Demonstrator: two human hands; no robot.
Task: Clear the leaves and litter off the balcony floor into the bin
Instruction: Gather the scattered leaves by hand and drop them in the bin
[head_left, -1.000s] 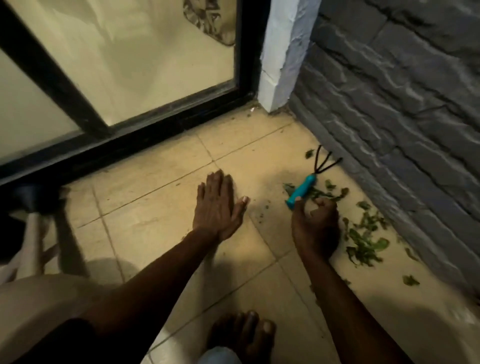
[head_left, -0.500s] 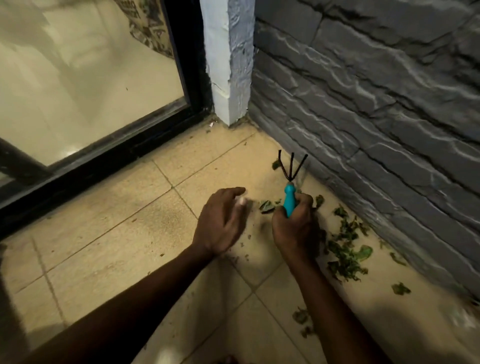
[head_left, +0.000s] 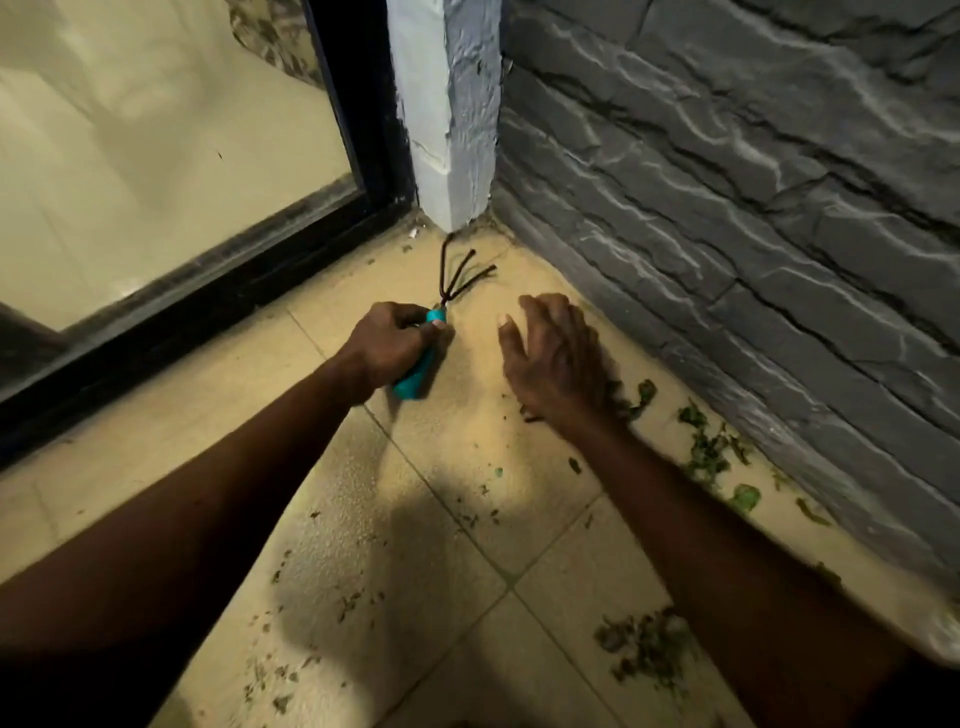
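**Raking the corner: leaves not yet gathered, bin out of sight**

The left hand (head_left: 387, 345) is clenched around the teal handle of a small hand rake (head_left: 415, 375), thumb pressed near the top of the grip. The rake's 3 dark tines (head_left: 464, 274) point into the corner, at or just above the floor; I cannot tell whether they touch it. The right hand (head_left: 556, 358) is released, its fingers spread and relaxed, holding nothing. It is low over the floor with its heel at the edge of some green scraps.

The leaves (head_left: 711, 452) lie mostly in a loose band along the foot of the grey stone wall (head_left: 753, 208), to the right of the right hand. A second clump (head_left: 644, 644) sits nearer the person, and fine crumbs (head_left: 353, 603) are scattered across the tiled balcony floor (head_left: 156, 441). The corner itself, below the white pillar (head_left: 447, 114) and beside the black frame (head_left: 208, 291) of the glass door, holds only a few specks.

This looks like the gathering step, early in the task, since nothing is heaped yet and no bin shows in view. The next move likely calls for drawing the tines from the corner back along the wall, pulling the band of leaves toward the nearer clump. The free right hand could cup them from the other side. Light strokes suit the dry crumbs, which may slip between the tines.
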